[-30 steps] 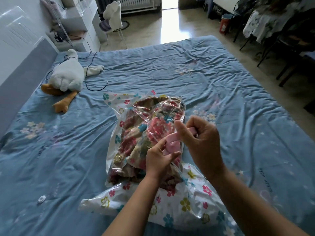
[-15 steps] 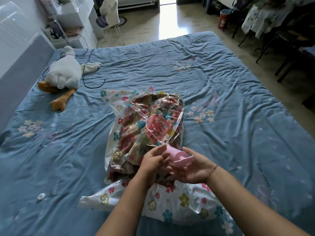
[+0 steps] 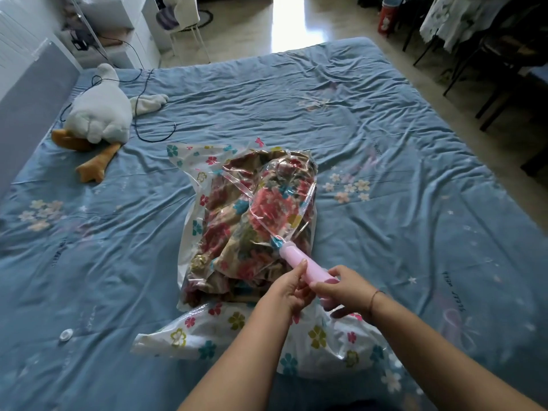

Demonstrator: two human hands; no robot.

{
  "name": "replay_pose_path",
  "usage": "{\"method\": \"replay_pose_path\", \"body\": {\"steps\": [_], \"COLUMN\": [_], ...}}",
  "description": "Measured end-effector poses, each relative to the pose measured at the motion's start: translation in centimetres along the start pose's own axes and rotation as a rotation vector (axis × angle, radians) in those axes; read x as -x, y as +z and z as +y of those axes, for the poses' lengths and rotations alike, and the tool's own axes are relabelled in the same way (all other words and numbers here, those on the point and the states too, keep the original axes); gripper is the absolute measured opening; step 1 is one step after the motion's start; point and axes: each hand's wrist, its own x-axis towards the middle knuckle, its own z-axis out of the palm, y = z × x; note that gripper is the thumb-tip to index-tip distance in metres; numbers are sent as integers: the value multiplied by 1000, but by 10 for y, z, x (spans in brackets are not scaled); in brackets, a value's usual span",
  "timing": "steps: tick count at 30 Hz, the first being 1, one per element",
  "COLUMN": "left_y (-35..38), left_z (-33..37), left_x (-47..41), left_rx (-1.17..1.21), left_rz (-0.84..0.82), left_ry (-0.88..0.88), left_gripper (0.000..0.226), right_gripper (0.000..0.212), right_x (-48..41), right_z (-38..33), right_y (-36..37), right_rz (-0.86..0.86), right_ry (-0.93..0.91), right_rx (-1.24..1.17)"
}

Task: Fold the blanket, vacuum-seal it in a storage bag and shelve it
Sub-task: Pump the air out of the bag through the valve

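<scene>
My left hand (image 3: 288, 293) and right hand (image 3: 347, 289) gripped the pink plastic cylinder pump (image 3: 292, 258), which I judged needed pressing square to the clear flowered plastic bag (image 3: 205, 169).

Blanket (image 3: 255, 221) inside bag (image 3: 237, 330) on bed (image 3: 385, 143); toy goose (image 3: 98, 114) behind-left, seemingly over cable (image 3: 144, 89)

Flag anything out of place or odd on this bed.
A small white round cap lies loose on the sheet, left of the storage bag. A black cable trails across it beside the plush goose.
</scene>
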Motion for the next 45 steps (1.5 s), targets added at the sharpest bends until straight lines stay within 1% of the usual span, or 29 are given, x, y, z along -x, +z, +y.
{"method": "replay_pose_path", "body": {"steps": [3, 4, 6, 7, 8, 9, 10, 11, 12, 13, 14, 15, 16, 17, 19, 20, 21, 22, 24, 26, 28, 31, 34, 37, 38, 40, 42, 44, 45], "left_y": [3, 3, 2, 2, 2, 1, 0, -1, -3, -4, -5, -5, -4, -2, 2, 3, 4, 4, 3, 2, 0, -10, -41, -95, -118, -171, -228, -286, -314], "left_z": [-2, -3, -4, -4, -4, -4, -3, -3, -3, -4, -5, -7, -9, -11, -11, -11, -11, -11, -12, -14, -19, -22, -13, 2, 8, 18, 27, 34, 37], "left_x": [-6, -5, -6, -6, -8, -9, -11, -12, -14, -16, -16, -15, -14, -11, -8, -8, -8, -10, -13, -12, -9, 1, 11, 18, 18, 23, 33, 44, 53], "left_rx": [21, 21, 8, 4, -7, -10, -13, 0, 17, 35, 39, 41, 37, 43, 25, 15, 11, 7, 7, 2, -16, -108, -165, -41, -3, 62, 103, 136, 152], "left_rz": [-6, -16, -29, -21, -2, 12, 16, 4, -16, -41, -56, -72, -84, -95, -80, -75, -86, -95, -112, -132, -164, -183, -102, 28, 88, 226, 370, 497, 553], "left_ry": [-4, -3, 11, 18, 27, 34, 33, 23, 19, 20, 29, 33, 37, 36, 55, 69, 74, 77, 91, 107, 122, 223, 330, 407, 449, 546, 619, 660, 670], "left_gripper": [60, 59, 54, 51, 50, 52, 53, 53, 51, 49, 47, 47, 47, 48, 52, 52, 52, 52, 51, 50, 52, 49, 52, 33, 31, 38, 41, 34, 32], "right_gripper": [30, 33, 44, 49, 52, 56, 57, 56, 51, 46, 41, 37, 35, 35, 37, 37, 38, 38, 37, 31, 29, 31, 24, 21, 22, 21, 15, 7, 7], "right_x": [1, 4, 5, 4, 5, 3, 2, 0, 0, -1, 0, -1, 0, -3, -7, -5, -4, -1, 3, 6, 8, 10, 5, -15, -23, -37, -48, -55, -60], "right_z": [7, 8, 14, 18, 19, 22, 23, 24, 23, 23, 24, 26, 29, 35, 43, 42, 40, 35, 29, 29, 35, 40, 30, 21, 18, 13, 7, -1, -5], "right_y": [3, 5, 11, 13, 14, 14, 12, 9, 7, 5, 4, 5, 6, 8, 10, 10, 9, 8, 2, -2, 1, 13, 35, 71, 86, 122, 164, 208, 231], "right_rz": [188, 234, 366, 408, 410, 372, 331, 282, 213, 123, 51, 23, 37, 99, 285, 330, 330, 290, 164, 67, 75, 126, 54, -19, -45, -103, -154, -198, -219], "right_ry": [-88, -115, -184, -220, -233, -227, -202, -141, -25, 111, 204, 235, 207, 128, -67, -117, -124, -74, 99, 174, 91, -59, -97, -93, -89, -79, -75, -85, -92], "right_rx": [173, 354, 876, 1008, 1004, 847, 582, 254, -90, -364, -537, -579, -521, -380, -9, 54, -7, -154, -398, -535, -513, -349, -270, -155, -114, -60, -11, 22, 24]}}
